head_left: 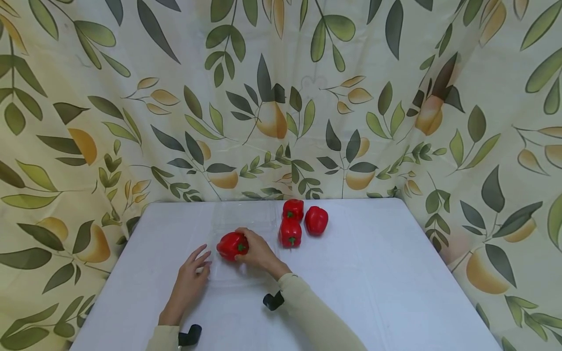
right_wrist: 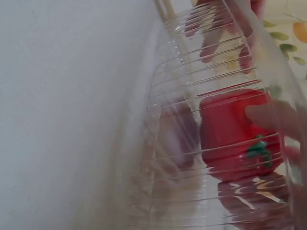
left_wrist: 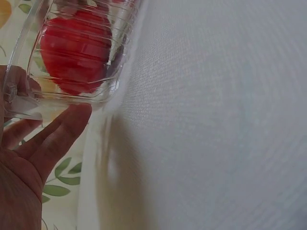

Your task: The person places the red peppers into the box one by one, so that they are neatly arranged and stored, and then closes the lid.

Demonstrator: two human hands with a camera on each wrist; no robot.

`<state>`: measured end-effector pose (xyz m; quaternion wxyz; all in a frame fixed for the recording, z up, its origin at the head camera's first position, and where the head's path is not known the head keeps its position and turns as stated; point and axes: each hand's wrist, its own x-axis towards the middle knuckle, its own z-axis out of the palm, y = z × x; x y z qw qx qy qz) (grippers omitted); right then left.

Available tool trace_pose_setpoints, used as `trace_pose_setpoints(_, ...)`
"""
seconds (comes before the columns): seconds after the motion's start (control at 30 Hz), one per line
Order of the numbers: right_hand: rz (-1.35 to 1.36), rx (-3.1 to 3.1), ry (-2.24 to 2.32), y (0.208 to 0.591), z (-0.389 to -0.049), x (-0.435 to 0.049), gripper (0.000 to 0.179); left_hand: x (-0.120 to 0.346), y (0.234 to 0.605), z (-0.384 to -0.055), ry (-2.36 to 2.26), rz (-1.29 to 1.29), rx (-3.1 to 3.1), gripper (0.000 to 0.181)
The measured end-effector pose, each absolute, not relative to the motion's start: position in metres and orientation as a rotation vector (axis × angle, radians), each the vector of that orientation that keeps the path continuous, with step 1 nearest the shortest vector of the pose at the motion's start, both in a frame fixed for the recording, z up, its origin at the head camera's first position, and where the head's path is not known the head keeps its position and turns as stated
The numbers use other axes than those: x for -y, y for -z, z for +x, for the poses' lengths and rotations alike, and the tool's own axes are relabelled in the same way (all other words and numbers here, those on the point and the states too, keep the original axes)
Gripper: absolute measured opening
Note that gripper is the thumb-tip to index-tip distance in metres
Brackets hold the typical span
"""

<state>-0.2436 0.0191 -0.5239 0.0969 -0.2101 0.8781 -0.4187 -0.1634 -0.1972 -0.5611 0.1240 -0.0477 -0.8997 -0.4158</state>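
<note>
In the head view my right hand [head_left: 259,251] grips a red bell pepper [head_left: 230,246], its green stem turned toward the palm. The pepper is inside a clear plastic container [head_left: 232,282], low at its left side. Through the ribbed container wall [right_wrist: 230,191], the right wrist view shows fingers [right_wrist: 273,117] on the pepper. My left hand [head_left: 193,273] is at the container's left side with fingers extended; in the left wrist view its fingertips [left_wrist: 81,110] are right at the clear wall [left_wrist: 103,98].
Three more red bell peppers lie together right of the container: one at the back [head_left: 293,208], one in front [head_left: 290,233], one to the right [head_left: 316,221]. The clear lid [head_left: 246,212] lies folded back toward the table's far edge. A leaf-patterned curtain [head_left: 307,161] surrounds the white table [head_left: 373,282].
</note>
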Motion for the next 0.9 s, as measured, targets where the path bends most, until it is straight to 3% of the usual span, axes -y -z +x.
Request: trace_pose_setpoints(0.9,-0.534,-2.643,1.276,0.5306,-0.2429,-0.0163,0.065,0.1958,0.5617,-0.1638,1.230,-0.118,2.635,0.038)
